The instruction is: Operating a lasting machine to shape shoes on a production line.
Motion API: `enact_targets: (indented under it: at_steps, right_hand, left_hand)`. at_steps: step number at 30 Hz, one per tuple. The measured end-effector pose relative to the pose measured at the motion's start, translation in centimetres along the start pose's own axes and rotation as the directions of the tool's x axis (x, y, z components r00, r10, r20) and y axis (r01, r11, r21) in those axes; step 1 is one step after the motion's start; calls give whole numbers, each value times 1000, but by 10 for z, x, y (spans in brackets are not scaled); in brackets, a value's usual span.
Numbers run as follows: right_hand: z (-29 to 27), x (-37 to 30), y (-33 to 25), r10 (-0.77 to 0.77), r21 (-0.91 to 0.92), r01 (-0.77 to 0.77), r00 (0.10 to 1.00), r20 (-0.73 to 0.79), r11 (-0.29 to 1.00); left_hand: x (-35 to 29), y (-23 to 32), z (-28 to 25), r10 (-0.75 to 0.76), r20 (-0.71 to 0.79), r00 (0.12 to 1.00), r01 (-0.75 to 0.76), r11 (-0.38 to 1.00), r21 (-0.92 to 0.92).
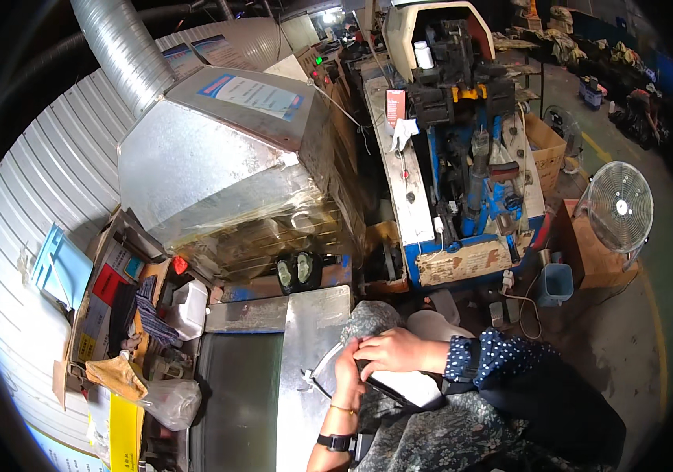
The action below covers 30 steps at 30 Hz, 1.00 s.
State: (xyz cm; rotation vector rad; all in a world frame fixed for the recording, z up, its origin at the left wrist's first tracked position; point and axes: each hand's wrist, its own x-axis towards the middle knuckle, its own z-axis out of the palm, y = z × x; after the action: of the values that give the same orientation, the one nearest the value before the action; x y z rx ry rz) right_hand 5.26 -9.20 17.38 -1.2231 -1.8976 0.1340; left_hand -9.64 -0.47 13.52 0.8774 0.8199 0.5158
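My left hand (346,374) and my right hand (395,351) meet above my lap, at the edge of a bare metal plate (301,370). The right fingers curl over the left fingertips, and both hands are closed. A dark edge shows between them, but their fingers hide most of whatever they grip. Just below the right hand lie a smooth white piece (417,387) and a dark strip, partly covered by my arm and floral-patterned clothing (438,433). Beside the left hand, a thin white cord or strap (323,363) crosses the metal plate.
Left of the plate runs a dark conveyor belt (238,385) into a metal hood (210,157). Two dark shoes (297,271) rest at its opening. A cluttered shelf (96,315) stands left. Ahead is a blue machine (470,259); rightward, a blue bucket (555,285) and a fan (622,206).
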Motion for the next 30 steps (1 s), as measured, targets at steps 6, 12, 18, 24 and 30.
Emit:
enact_targets:
  at_steps: [6, 12, 18, 24, 30]
  right_hand:
    - [-56, 21, -8, 151, 30, -170, 936, 319, 985]
    - [26, -49, 38, 416, 592, -264, 899, -135, 762]
    - [16, -54, 63, 561, 428, -664, 747, 357, 613]
    - [9, -8, 62, 374, 422, -591, 786, 493, 687]
    - [18, -4, 53, 438, 255, -584, 775, 455, 770]
  left_hand:
    - [-17, 13, 50, 57, -96, 994, -59, 998, -19]
    - [-11, -33, 28, 713, 137, 688, -552, 390, 737]
    - [-12, -19, 10, 553, 171, 815, -448, 416, 792]
    - [-3, -26, 6, 468, 13, 884, -384, 708, 593]
    - [-3, -39, -1, 585, -13, 811, -400, 571, 717]
